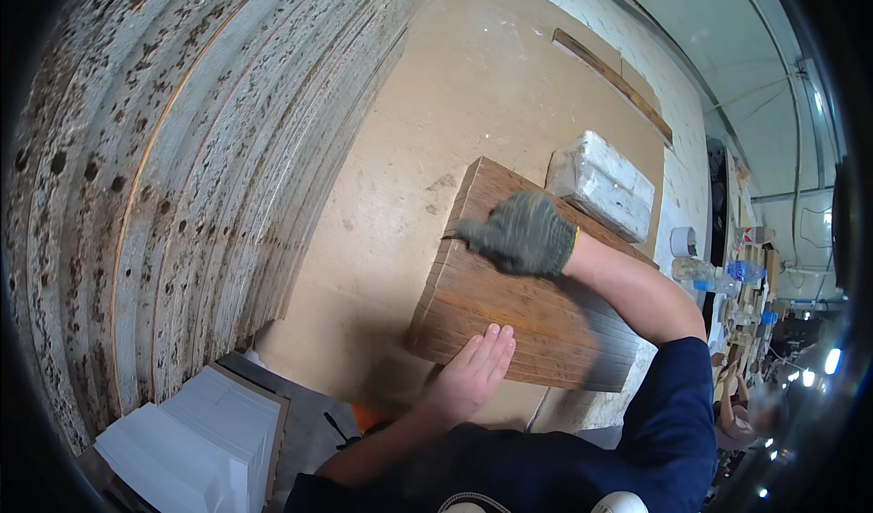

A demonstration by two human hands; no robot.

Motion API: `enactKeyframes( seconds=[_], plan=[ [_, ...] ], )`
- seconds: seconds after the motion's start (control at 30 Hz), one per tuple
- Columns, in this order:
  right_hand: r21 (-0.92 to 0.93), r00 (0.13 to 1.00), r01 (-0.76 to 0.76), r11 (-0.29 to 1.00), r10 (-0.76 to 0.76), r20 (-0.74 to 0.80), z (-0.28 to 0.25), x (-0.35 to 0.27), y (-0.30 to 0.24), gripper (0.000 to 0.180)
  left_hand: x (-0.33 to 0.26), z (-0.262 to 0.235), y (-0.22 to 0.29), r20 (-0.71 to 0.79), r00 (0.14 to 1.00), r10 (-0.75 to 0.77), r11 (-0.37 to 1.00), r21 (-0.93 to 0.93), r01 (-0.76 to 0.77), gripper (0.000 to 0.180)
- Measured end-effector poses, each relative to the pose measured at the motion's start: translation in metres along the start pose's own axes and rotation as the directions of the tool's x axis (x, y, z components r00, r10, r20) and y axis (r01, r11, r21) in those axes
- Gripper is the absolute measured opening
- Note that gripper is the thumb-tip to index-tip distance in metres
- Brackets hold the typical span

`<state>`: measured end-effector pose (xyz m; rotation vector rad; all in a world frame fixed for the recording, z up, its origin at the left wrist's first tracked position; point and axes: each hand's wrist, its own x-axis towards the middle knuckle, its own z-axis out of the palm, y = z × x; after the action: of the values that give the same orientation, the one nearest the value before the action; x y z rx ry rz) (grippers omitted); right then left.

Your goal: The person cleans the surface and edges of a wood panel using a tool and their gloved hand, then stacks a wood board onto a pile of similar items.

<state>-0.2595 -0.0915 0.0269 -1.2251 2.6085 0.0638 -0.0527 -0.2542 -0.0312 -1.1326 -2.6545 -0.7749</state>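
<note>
A set of brown wood-grain boards [555, 322] lies on the brown table surface, with thin seams running along its top. My bare left hand [475, 369] rests with fingers outstretched on its near edge. Over the far part of the same boards is my right hand [523, 236], in a dark grey-green knitted glove with a yellow cuff edge. That glove is smeared by motion, and one digit points left to the boards' left end. Whether anything is pinched there cannot be made out.
Behind the boards sits a white plastic-wrapped package [605, 186]. A narrow wooden strip [614, 85] lies farther back. Tall stacked speckled panels [200, 167] stand along the left, with white sheets [195, 440] below. Several bottles [718, 276] are at the right.
</note>
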Motion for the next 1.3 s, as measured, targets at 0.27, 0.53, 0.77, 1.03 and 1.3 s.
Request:
enactKeyframes(
  seconds=[0.27,0.53,0.77,1.03,1.3],
  plan=[
    [-0.022,0.985,-0.153,0.988,0.151,-0.083,-0.015,0.019,0.023,0.026,0.002,0.001,0.0,-0.051,0.999,-0.011,1.0,0.009,0.012,0.036],
    [0.141,0.791,-0.574,0.807,0.591,-0.16,-0.025,0.039,0.061,0.028,0.004,-0.004,-0.001,-0.035,0.999,0.006,1.0,0.026,-0.005,0.034],
    [-0.017,0.794,-0.592,0.806,0.58,-0.182,-0.011,0.042,0.065,0.018,0.004,0.0,0.0,-0.075,0.997,-0.009,0.999,0.04,0.012,0.032],
    [0.017,0.937,-0.348,0.937,0.348,-0.042,-0.003,0.027,0.035,0.024,0.003,-0.004,0.0,-0.013,1.0,0.011,0.999,0.035,-0.01,0.035],
    [-0.028,0.977,-0.102,0.994,0.095,-0.191,-0.002,0.018,0.023,0.022,-0.003,0.0,0.003,-0.008,1.0,0.007,0.999,0.05,-0.007,0.042]
  ],
)
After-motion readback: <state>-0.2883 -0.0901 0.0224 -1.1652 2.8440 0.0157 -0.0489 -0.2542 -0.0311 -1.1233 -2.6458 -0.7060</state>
